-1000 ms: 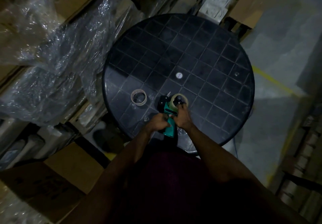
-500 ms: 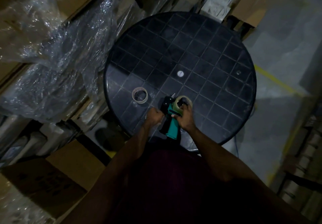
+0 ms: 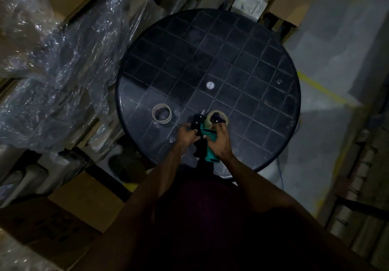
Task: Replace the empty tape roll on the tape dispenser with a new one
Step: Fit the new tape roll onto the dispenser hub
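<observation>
Tape dispenser [image 3: 207,139], teal-bodied with black fittings, is being held just above the near edge of the round black tabletop [image 3: 263,64], its handle pointing back toward the person and its head pointing away. The left hand [image 3: 186,132] is closing around the black front end on the left side, while the right hand [image 3: 221,144] is wrapping the teal handle, its fingers [image 3: 219,126] reaching up against the new tape roll [image 3: 217,118]. Both hands are clamped on the tool; neither is hanging loose. The new roll is sitting at the dispenser's head, seemingly on the hub, though the dim light is hiding whether it is pushed fully home.

Judging by its look, the dispenser is going to handle as a light, rigid plastic tool, safest gripped by the handle and the side plate. Its cutting edge at the front is probably sharp, so fingers are better kept behind it. The roll itself is likely firm across its core but sticky at the loose end, so it is best pinched by its flat sides or through the centre hole, not by the adhesive face.

An empty tape core [image 3: 161,115], a thin pale ring, is lying flat near the tabletop's left edge, well apart from the dispenser. Being bare cardboard, it would be very light and easy to crush.

No brand, label or writing is coming through legibly anywhere on the dispenser or the rolls; the scene is too dark.
</observation>
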Available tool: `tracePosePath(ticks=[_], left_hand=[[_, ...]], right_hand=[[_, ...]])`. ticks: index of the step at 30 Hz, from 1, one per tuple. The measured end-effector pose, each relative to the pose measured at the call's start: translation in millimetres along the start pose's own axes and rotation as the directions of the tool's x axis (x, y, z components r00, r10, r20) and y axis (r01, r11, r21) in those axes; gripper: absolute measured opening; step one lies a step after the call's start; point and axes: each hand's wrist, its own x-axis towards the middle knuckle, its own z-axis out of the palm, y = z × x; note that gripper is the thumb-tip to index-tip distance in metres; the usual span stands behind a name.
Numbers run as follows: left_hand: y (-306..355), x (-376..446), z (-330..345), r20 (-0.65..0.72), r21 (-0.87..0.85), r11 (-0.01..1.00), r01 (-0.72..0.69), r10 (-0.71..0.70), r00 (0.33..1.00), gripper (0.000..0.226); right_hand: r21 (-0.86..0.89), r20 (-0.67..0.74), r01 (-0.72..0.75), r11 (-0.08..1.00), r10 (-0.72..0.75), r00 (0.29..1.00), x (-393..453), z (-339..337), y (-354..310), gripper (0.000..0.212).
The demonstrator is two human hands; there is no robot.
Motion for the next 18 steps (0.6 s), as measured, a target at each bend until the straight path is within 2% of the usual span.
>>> tracePosePath(ticks=[4, 8, 14, 16, 18], left_hand=[[2.3, -3.0, -2.8, 0.038, 0.076, 0.996, -0.05, 0.047, 0.998, 0.025], [3.4, -5.1, -3.0, 0.036, 0.068, 0.998, 0.002, -0.004, 0.999, 0.025], [5.1, -10.0, -3.1, 0.02, 0.081, 0.997, 0.008, -0.009, 1.0, 0.027], [4.3, -9.5, -3.0, -0.025, 0.177, 0.984, -0.036, 0.042, 0.999, 0.025], [5.8, -9.5, -4.5, -0.117, 0.41, 0.897, -0.162, 0.228, 0.967, 0.009]], right_hand=[[-0.118, 0.061, -0.065, 0.991, 0.073, 0.995, 2.7, -1.7, -3.6, 0.063], [-0.17, 0.087, -0.093, 0.981, 0.109, 0.99, 4.2, 2.9, -2.4, 0.043], [-0.17, 0.081, -0.157, 0.973, 0.173, 0.982, 6.0, 5.5, -10.8, 0.04], [-0.192, 0.065, -0.175, 0.966, 0.19, 0.98, 6.4, 6.4, -12.6, 0.04], [-0.189, 0.051, -0.192, 0.963, 0.205, 0.977, 6.9, 7.4, -14.0, 0.039]])
